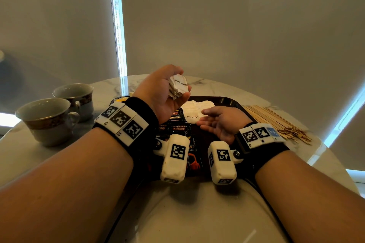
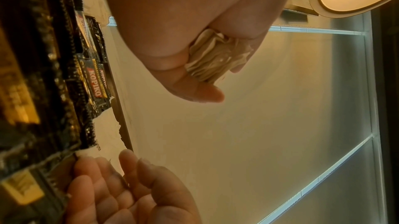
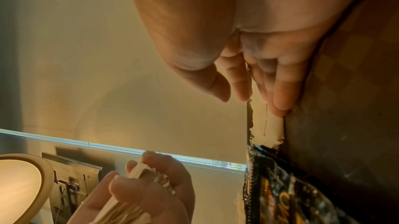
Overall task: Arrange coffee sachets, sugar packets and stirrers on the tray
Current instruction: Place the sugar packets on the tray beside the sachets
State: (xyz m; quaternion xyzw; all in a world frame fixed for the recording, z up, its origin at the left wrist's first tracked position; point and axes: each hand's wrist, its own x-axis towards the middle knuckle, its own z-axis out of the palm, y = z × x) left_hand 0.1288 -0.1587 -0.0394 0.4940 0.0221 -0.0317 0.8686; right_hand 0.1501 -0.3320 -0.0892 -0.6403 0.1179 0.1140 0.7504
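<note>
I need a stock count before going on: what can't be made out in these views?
- Packet count in the sugar packets: left hand wraps them in every view.
- Coffee sachets on the tray: head view, wrists and wrist cameras cover most.
- Stirrers: too fine to count; absent from wrist views.

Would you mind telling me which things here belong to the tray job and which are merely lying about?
Part of the job:
- dark rectangular tray
- black Kopiko coffee sachets
- white brown-sugar packets on the tray
- stack of white sugar packets held in the left hand
- wooden stirrers beside the tray

Lying about:
- two grey patterned teacups
</note>
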